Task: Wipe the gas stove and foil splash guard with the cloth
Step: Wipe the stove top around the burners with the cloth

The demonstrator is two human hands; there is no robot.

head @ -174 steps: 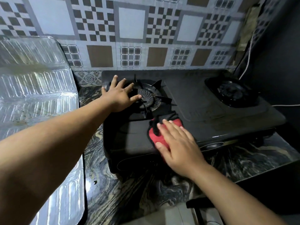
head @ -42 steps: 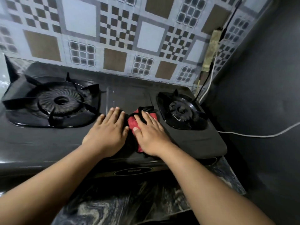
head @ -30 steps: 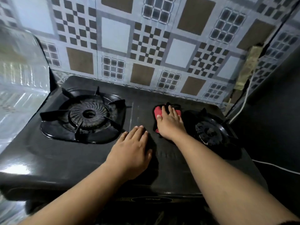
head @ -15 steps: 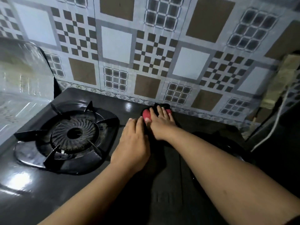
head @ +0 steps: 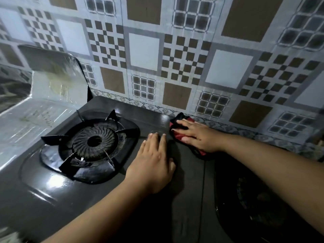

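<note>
The black two-burner gas stove [head: 43,199] fills the lower part of the head view. Its left burner [head: 94,141] with pan supports is in full sight; the right burner [head: 254,199] lies in shadow under my right forearm. My right hand [head: 196,135] presses flat on the red and black cloth [head: 178,136] at the stove's back edge, close to the wall. My left hand [head: 154,163] rests flat on the stove top between the burners, holding nothing. The foil splash guard [head: 52,81] stands bent at the stove's left side.
A patterned tiled wall [head: 143,51] rises directly behind the stove. A dark marbled surface [head: 10,85] shows at the far left beyond the foil.
My right hand has slid the cloth along the back edge toward the right. The left hand has stayed flat near the middle of the stove. The view has shifted a little.
</note>
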